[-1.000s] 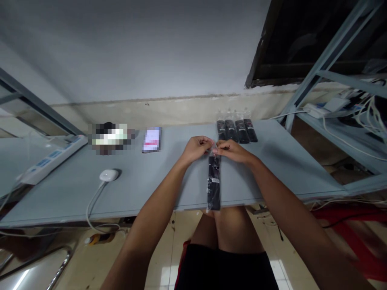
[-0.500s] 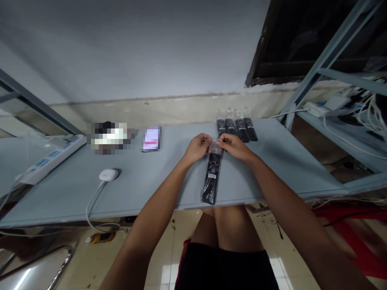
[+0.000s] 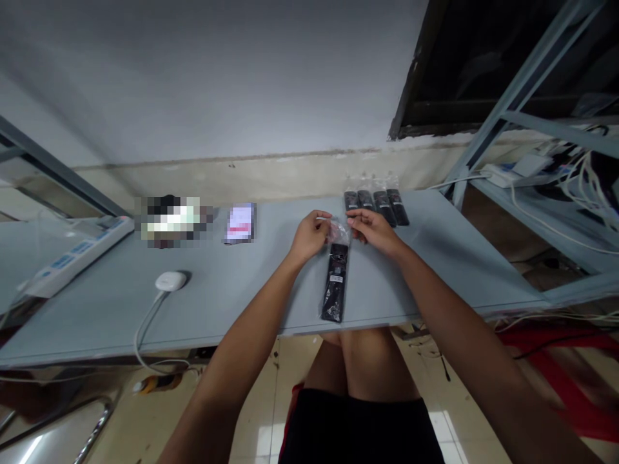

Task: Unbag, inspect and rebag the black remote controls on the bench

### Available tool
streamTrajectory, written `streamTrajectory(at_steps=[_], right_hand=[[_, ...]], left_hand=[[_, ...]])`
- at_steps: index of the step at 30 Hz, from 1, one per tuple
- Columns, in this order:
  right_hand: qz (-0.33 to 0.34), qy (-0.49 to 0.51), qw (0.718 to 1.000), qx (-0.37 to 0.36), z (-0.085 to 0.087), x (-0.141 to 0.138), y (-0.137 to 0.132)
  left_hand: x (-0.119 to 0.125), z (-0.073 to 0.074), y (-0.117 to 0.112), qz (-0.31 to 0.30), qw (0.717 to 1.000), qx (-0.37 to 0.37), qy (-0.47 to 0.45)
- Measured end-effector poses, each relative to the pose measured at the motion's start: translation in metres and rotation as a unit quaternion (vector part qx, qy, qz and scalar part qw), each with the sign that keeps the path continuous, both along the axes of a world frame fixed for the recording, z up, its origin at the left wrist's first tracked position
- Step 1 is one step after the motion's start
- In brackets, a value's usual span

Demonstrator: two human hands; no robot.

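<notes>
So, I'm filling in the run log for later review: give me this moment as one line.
left hand: pinches mouth of clear bag | right hand: beside it | inside: black remote control | nearby: four bagged remotes

A glossy clear plastic sleeve [image 3: 339,233] covers the black remote [image 3: 334,283]; the tabletop [image 3: 459,270] looks matt grey.

**Dim Room, Flat Light, Warped Edges**

Muted light spreads evenly over the pale grey tabletop [image 3: 145,309]. Glare whitens a glossy beige floor tile [image 3: 268,441], a pixelated patch [image 3: 171,222] blurs detail, and a grey steel shelf frame [image 3: 527,84] bows near the edge.
</notes>
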State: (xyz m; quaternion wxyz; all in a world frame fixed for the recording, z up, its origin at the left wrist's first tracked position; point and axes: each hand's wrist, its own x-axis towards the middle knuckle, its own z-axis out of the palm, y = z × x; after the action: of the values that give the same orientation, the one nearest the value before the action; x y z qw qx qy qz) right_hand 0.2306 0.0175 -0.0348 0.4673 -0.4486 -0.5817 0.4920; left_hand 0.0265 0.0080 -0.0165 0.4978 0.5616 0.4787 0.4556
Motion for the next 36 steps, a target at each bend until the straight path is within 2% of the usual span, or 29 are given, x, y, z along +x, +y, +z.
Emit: streamTrajectory(at_steps=[5,8,11,15,17,20,25,30,33,36], right_hand=[[0.129,0.031,0.984,-0.121,0.002,-0.001,-0.006],[0.114,0.047,0.983,-0.138,0.001,-0.001,-0.007],[0.082,0.074,0.985,-0.134,0.000,0.001,-0.005],[0.127,0.097,0.980,-0.122,-0.001,0.003,-0.004],[0.141,0.101,0.978,-0.112,-0.001,0.003,-0.004],[0.120,0.109,0.981,-0.103,-0.001,0.004,-0.003],[0.132,0.139,0.972,-0.136,0.005,0.006,-0.003],[0.122,0.079,0.984,-0.107,0.005,0.003,-0.006],[0.124,0.065,0.986,-0.094,0.002,0.002,-0.006],[0.088,0.073,0.990,-0.081,0.001,0.001,-0.004]], left_hand=[[-0.001,0.000,0.004,0.006,0.999,0.019,-0.039],[-0.005,0.003,0.004,-0.007,0.999,0.007,-0.048],[-0.012,0.003,0.003,-0.059,0.998,-0.024,-0.023],[-0.018,-0.001,0.003,-0.117,0.993,-0.027,-0.009],[-0.019,-0.003,0.006,-0.110,0.994,-0.008,-0.013],[-0.017,-0.004,0.010,-0.093,0.995,0.017,-0.008],[-0.015,-0.003,0.009,-0.068,0.997,0.018,0.042],[-0.011,0.002,0.005,-0.064,0.996,0.011,0.059],[-0.010,0.006,0.000,-0.034,0.989,0.073,0.122],[-0.010,0.012,-0.008,-0.003,0.957,0.185,0.222]])
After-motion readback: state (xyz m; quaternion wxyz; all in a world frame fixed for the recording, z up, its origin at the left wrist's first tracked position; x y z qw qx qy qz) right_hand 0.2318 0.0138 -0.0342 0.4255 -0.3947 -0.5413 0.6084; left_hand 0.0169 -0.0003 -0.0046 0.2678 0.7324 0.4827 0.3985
